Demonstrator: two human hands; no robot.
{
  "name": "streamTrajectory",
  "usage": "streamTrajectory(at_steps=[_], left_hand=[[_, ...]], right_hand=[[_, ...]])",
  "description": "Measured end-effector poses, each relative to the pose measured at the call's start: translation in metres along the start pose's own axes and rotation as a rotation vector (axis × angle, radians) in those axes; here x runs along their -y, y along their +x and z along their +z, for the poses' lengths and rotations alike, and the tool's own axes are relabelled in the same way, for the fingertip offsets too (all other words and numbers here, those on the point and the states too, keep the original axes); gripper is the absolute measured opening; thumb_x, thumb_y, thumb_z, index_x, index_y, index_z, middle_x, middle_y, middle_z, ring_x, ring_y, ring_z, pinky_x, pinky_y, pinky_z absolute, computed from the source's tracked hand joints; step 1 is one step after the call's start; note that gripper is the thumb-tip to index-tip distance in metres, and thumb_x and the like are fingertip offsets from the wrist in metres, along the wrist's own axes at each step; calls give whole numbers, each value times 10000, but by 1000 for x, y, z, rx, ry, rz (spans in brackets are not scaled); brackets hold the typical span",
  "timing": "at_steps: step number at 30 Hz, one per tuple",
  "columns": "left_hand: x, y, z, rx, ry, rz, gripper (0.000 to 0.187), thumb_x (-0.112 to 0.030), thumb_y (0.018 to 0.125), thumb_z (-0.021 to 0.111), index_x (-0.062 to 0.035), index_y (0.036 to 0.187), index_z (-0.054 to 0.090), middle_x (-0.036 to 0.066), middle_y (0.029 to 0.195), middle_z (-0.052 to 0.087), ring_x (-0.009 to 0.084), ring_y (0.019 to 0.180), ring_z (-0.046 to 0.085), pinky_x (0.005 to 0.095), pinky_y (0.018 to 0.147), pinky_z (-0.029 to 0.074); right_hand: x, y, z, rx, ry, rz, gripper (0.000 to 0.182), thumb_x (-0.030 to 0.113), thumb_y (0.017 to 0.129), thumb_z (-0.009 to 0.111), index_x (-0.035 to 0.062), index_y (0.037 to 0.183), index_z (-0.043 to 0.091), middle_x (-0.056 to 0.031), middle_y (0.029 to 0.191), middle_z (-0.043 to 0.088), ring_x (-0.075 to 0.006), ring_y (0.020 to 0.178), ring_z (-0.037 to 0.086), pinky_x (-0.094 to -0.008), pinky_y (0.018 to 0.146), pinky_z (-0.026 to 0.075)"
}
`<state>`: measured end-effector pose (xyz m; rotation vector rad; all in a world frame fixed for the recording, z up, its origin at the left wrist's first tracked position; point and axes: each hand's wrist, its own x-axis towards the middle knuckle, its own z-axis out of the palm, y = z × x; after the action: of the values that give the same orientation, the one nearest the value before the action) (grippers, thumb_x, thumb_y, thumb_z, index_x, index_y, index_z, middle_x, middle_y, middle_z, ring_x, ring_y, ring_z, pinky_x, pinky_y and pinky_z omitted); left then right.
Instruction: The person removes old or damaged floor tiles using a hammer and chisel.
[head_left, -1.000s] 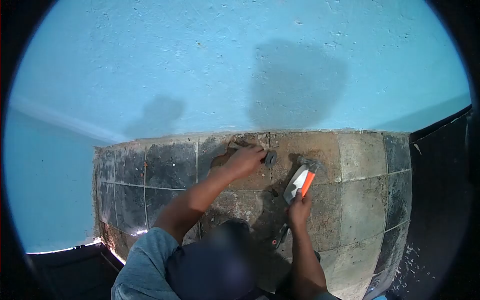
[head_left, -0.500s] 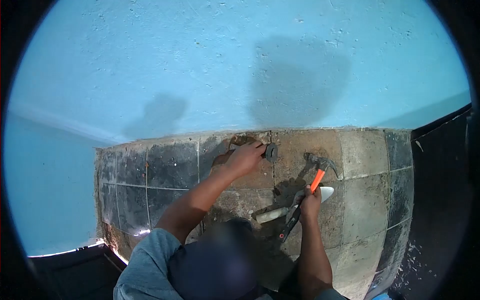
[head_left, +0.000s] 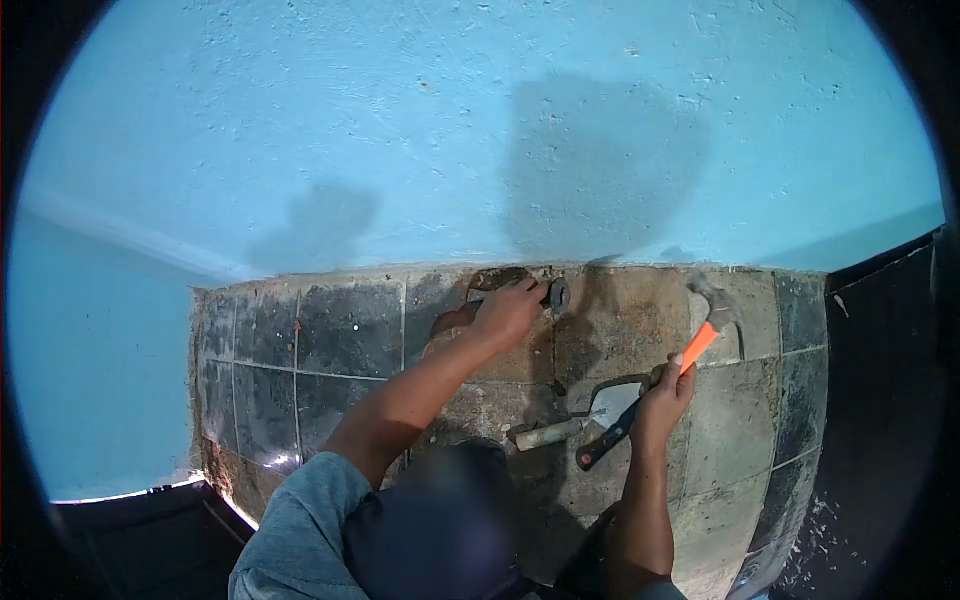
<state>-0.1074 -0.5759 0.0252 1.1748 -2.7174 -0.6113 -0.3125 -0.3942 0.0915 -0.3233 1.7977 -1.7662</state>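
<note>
My left hand point(head_left: 508, 318) is closed around a chisel point(head_left: 559, 294) whose dark round striking end sticks out to the right of my fingers. The chisel lies low over a broken, dug-out patch point(head_left: 455, 322) by the wall, its tip largely hidden by my hand. In my right hand point(head_left: 664, 400) is a claw hammer point(head_left: 701, 346) with an orange and black handle. Its metal head, slightly blurred, is up and to the right of the chisel. A trowel point(head_left: 549, 433) with a pale handle lies on the tiles, its blade partly behind the hammer handle.
A light blue wall point(head_left: 420, 130) rises along the far edge of the tiled floor point(head_left: 345, 325). Dark tiles are at the left, worn brownish ones in the middle. A dark surface point(head_left: 880, 420) with pale flecks borders the right side. My head partly covers the lower middle.
My right hand has swung the hammer to the right, away from the chisel, uncovering more of the trowel's blade. My left hand keeps its hold on the chisel, appearing slightly farther right.
</note>
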Motion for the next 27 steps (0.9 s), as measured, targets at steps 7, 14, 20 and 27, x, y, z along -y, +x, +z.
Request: streamTrajectory(at_steps=[7, 14, 20, 27], left_hand=[[-3, -3, -4, -44, -4, 33, 373, -155, 921, 633, -24, 1266, 577, 214, 1220, 616, 407, 999, 669, 502, 810, 570], [1, -4, -6, 2, -9, 24, 368, -151, 927, 636, -25, 1269, 584, 206, 1224, 623, 407, 993, 670, 507, 801, 569], [-3, -2, -16, 89, -70, -37, 433, -153, 949, 626, -30, 1353, 533, 262, 1326, 557, 462, 1108, 616, 554, 913, 532], [4, -1, -4, -75, -57, 28, 349, -160, 909, 668, -23, 1219, 582, 223, 1140, 643, 442, 956, 650, 548, 808, 537]], right_hand=[[-46, -51, 31, 342, -560, -4, 277, 284, 1065, 538, 9, 1037, 550, -10, 733, 511, -135, 647, 495, -337, 609, 443], [-5, -11, -5, 162, -341, 76, 259, 271, 1051, 570, 15, 1090, 573, 6, 755, 528, -109, 613, 477, -287, 562, 408], [109, 21, -15, -309, 19, -364, 260, 302, 1068, 539, 54, 995, 514, 20, 747, 477, -66, 594, 415, -226, 522, 351], [-61, -37, 7, 257, -872, -164, 327, 235, 1033, 520, -76, 1133, 542, -284, 855, 666, -474, 854, 658, -535, 739, 494]])
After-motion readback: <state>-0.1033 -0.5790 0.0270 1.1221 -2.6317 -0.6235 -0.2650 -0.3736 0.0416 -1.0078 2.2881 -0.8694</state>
